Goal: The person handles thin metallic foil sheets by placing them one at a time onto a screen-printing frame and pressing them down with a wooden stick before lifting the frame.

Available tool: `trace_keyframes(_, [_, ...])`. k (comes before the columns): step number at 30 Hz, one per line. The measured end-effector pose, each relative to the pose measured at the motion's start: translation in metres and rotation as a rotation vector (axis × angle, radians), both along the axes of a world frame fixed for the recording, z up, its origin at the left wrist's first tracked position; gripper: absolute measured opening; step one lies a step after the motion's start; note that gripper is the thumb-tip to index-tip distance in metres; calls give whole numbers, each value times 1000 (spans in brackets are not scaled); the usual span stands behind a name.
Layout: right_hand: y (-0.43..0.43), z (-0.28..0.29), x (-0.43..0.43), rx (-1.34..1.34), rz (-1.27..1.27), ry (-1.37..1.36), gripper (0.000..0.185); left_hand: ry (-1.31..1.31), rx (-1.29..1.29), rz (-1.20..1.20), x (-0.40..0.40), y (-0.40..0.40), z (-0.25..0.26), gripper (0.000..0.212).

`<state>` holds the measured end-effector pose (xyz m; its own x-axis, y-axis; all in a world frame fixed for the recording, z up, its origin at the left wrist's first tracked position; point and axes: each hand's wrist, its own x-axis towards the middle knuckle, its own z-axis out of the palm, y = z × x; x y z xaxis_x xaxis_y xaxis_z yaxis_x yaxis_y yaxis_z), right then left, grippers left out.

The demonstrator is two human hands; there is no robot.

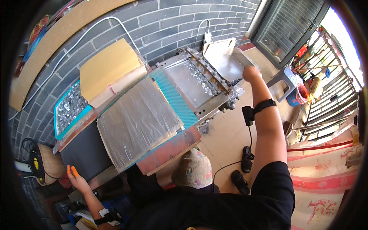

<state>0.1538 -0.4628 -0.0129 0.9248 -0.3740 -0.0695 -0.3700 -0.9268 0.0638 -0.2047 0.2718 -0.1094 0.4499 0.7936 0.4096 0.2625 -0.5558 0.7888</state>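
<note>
My left hand, with orange covers on its fingertips, is raised beside the lower left edge of a black mat, holding nothing visible. My right hand is at the far right end of a metal machine frame; its fingers are hidden, so its hold is unclear. A bar with a row of brass-coloured parts crosses the frame. Silvery flakes lie on the metal plate beside it. Between my hands, a stack of sheets under clear film lies on a ribbed teal board.
A yellow sheet tops a pale stack by the brick wall. A teal tray holds silvery scraps. Near my lap is a fabric-covered rounded object. Black sandals, a grey stool and a blue bucket stand right.
</note>
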Motion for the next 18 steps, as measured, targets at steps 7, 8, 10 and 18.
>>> trace_keyframes(7, [22, 96, -28, -254, 133, 166, 17, -30, -26, -37, -4, 12, -7, 34])
trace_keyframes(8, [25, 105, -29, -267, 148, 201, 16, -43, -27, -44, -5, 14, -9, 34])
trace_keyframes(10, [26, 113, -28, -303, 137, 281, 16, -61, -46, -36, -3, 11, -7, 34])
trace_keyframes(18, [11, 98, 12, -389, 103, 462, 30, -109, -100, -58, -4, 11, -9, 35])
